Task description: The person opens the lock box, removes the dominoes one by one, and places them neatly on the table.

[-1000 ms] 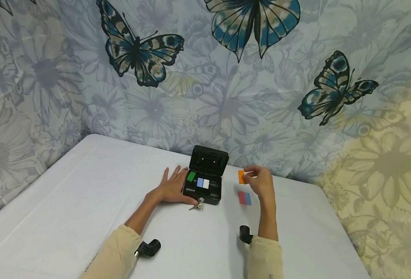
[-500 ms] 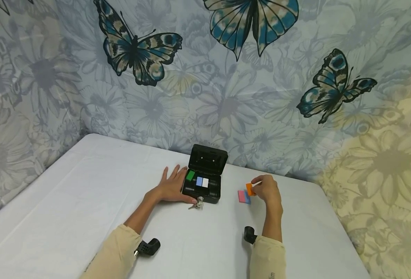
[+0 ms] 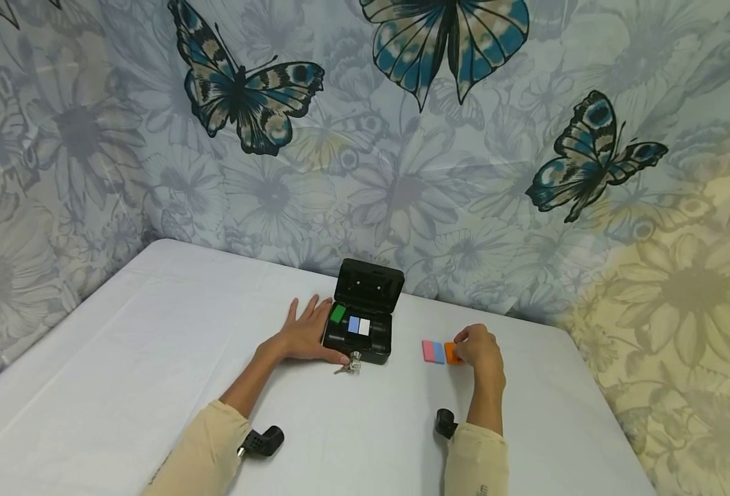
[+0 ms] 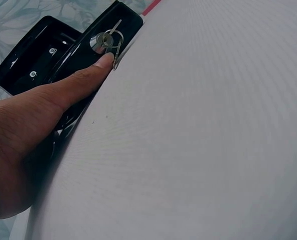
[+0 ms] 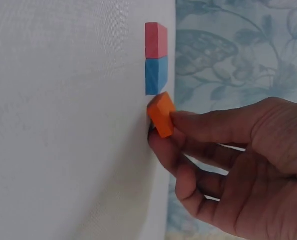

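Note:
My right hand (image 3: 481,348) pinches an orange block (image 5: 162,114) between thumb and fingers. In the right wrist view the block is tilted, just beside a blue block (image 5: 156,76). That one touches a pink block (image 5: 156,41) in a row on the table. My left hand (image 3: 306,339) rests against the left side of a black cash box (image 3: 377,353), fingers spread and straight. Its thumb lies along the box's front, near the lock (image 4: 98,44) with keys (image 3: 343,369). Inside the lid-up box are a green block (image 3: 337,313), a light blue block (image 3: 354,324) and a white block (image 3: 363,326).
A white cloth covers the table (image 3: 185,331). Behind it hangs a fabric wall (image 3: 402,179) printed with flowers and butterflies. The raised box lid (image 3: 370,284) stands close to that wall. Black wrist cameras (image 3: 264,441) stick out from both sleeves.
My right hand has carried the orange block toward me and rightward, from behind the pink and blue blocks to the blue one's right side. The left hand has stayed against the box.

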A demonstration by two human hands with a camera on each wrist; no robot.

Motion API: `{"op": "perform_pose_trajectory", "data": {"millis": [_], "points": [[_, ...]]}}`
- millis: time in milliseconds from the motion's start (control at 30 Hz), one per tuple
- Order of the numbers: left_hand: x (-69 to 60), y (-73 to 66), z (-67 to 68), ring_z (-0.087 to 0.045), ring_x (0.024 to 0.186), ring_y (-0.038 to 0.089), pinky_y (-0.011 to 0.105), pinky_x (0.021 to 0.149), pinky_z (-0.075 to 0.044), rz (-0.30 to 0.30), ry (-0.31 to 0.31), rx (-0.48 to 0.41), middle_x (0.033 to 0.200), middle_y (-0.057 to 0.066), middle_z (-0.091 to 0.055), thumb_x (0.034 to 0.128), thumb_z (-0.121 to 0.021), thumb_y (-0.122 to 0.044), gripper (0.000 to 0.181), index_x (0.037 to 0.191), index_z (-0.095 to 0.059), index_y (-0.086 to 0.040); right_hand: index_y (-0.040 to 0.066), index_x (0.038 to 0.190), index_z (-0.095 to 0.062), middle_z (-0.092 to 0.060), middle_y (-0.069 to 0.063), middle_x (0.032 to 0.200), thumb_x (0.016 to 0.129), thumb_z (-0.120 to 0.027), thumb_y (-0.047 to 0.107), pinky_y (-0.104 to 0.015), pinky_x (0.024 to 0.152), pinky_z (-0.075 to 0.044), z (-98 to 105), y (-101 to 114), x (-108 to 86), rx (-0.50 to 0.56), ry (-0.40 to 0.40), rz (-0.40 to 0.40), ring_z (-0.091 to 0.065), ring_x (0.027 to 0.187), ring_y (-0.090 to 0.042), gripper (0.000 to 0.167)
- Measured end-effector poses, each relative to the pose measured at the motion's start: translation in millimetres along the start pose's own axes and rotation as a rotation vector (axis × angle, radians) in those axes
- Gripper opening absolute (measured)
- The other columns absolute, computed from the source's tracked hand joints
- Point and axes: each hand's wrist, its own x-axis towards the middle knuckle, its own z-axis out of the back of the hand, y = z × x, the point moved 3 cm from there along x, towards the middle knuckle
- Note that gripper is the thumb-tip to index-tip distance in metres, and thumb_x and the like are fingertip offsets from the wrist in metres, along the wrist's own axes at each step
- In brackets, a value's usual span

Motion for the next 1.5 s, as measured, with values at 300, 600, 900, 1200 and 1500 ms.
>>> {"op": "perform_pose_trajectory", "data": {"millis": [300, 600, 900, 1200, 1500], "points": [[-0.4, 0.7, -0.9, 0.002, 0.166, 0.038, 0.067, 0.128, 0.011, -0.002, -0.007, -0.003, 0.177, 0.015, -0.014, 0.0742, -0.077, -0.073, 0.135, 0.168, -0.011, -0.002, -0.005, 0.102, -0.072, -0.065, -0.021, 0.100, 0.089, -0.069, 0.000, -0.036, 0.072, -0.049, -4, 3, 0.6, 0.008, 0.020, -0.005, -0.060, 0.086, -0.030, 0.014], [-1.4, 0.3, -0.9, 0.003, 0.166, 0.037, 0.067, 0.128, 0.011, 0.003, -0.010, 0.008, 0.177, 0.013, -0.013, 0.0753, -0.075, -0.075, 0.133, 0.168, -0.010, -0.005, -0.006, 0.100, -0.072, -0.067, -0.017, 0.090, 0.088, -0.073, -0.001, -0.036, 0.071, -0.049, -4, 4, -0.6, 0.026, 0.024, -0.008, -0.063, 0.079, -0.026, 0.013], [-0.3, 1.2, -2.4, 0.003, 0.166, 0.037, 0.067, 0.128, 0.011, 0.000, -0.013, 0.005, 0.177, 0.013, -0.013, 0.0745, -0.076, -0.075, 0.134, 0.168, -0.011, -0.005, -0.006, 0.100, -0.071, -0.067, -0.018, 0.093, 0.090, -0.071, 0.001, -0.031, 0.067, -0.048, -5, 4, -1.9, 0.027, 0.029, -0.039, -0.062, 0.080, -0.026, 0.012], [1.0, 3.8, -3.5, 0.003, 0.166, 0.037, 0.067, 0.128, 0.011, 0.006, -0.017, 0.004, 0.177, 0.014, -0.013, 0.0755, -0.076, -0.075, 0.134, 0.168, -0.010, -0.004, -0.005, 0.101, -0.070, -0.073, -0.017, 0.084, 0.090, -0.073, 0.001, -0.033, 0.065, -0.048, -2, 7, -2.7, 0.032, 0.037, -0.027, -0.068, 0.079, -0.028, 0.013], [-0.4, 3.3, -2.6, 0.003, 0.166, 0.036, 0.066, 0.128, 0.011, 0.005, -0.012, 0.008, 0.178, 0.013, -0.012, 0.0759, -0.076, -0.074, 0.134, 0.168, -0.009, -0.003, -0.007, 0.108, -0.069, -0.075, -0.019, 0.088, 0.091, -0.073, 0.002, -0.037, 0.070, -0.050, 0, 15, -4.0, 0.017, 0.029, 0.013, -0.074, 0.078, -0.028, 0.020]]}}
